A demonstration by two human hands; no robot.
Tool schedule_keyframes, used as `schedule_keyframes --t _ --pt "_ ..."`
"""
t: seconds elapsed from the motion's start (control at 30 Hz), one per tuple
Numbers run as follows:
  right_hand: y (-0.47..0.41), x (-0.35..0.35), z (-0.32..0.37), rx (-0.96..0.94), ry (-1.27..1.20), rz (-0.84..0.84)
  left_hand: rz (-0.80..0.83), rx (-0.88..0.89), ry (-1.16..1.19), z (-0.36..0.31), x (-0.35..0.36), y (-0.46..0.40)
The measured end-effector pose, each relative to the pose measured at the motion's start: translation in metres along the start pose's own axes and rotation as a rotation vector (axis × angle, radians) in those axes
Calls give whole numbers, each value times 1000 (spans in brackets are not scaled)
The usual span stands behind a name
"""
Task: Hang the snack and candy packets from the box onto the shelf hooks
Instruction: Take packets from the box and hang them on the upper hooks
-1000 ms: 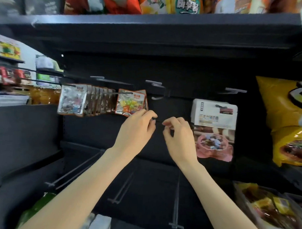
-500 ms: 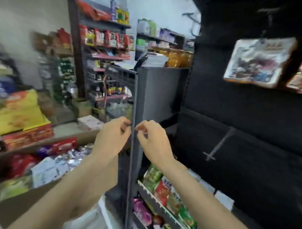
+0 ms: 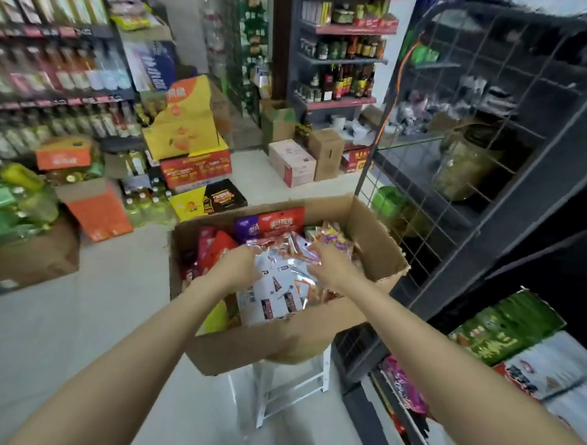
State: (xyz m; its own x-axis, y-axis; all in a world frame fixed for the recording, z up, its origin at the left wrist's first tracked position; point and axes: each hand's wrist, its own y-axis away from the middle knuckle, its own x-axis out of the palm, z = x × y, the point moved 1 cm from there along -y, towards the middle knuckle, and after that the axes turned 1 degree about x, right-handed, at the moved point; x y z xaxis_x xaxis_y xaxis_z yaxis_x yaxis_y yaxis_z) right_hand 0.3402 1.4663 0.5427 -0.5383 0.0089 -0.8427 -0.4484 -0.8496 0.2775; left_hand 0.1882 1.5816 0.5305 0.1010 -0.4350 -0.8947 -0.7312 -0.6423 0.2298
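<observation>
An open cardboard box (image 3: 281,341) stands on a white stool (image 3: 293,385) in front of me, filled with snack and candy packets. Silver-white packets (image 3: 276,288) lie on top in the middle. A red packet (image 3: 280,219) and a purple one (image 3: 245,225) stand at the far side. My left hand (image 3: 237,267) reaches into the box onto the silver packets' left edge. Over their right edge is my right hand (image 3: 330,267), beside a colourful candy packet (image 3: 334,240). Both hands' fingertips are hidden among the packets, and the view is blurred. No shelf hooks are in view.
The dark shelf unit with a wire-grid side panel (image 3: 452,201) rises at the right, close to the box. Snack bags (image 3: 501,332) lie on its low shelf. Stacked cartons (image 3: 191,159) and bottle shelves (image 3: 57,81) line the left and back. Pale floor (image 3: 82,315) lies left of the box.
My view has swung left and down from the hook shelf to the box. Both hands left the hook and dropped into the box among the packets.
</observation>
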Motion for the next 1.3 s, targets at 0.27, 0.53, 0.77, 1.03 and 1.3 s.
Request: schedule_keyframes --t 0.27,0.53,0.77,1.03,1.3 --pt "-45 52 18 -72 -77 176 142 73 -39 35 17 -13" --pt "-57 53 4 -63 -296 138 -19 -16 211 48 9 -15" --pt "-48 31 2 -97 -168 -14 -168 -64 454 47 -11 0" --pt "1 -31 18 -138 -384 -368 -391 107 617 0 -47 14" --pt "122 -146 5 -229 -546 -692 -285 578 740 -126 -117 41"
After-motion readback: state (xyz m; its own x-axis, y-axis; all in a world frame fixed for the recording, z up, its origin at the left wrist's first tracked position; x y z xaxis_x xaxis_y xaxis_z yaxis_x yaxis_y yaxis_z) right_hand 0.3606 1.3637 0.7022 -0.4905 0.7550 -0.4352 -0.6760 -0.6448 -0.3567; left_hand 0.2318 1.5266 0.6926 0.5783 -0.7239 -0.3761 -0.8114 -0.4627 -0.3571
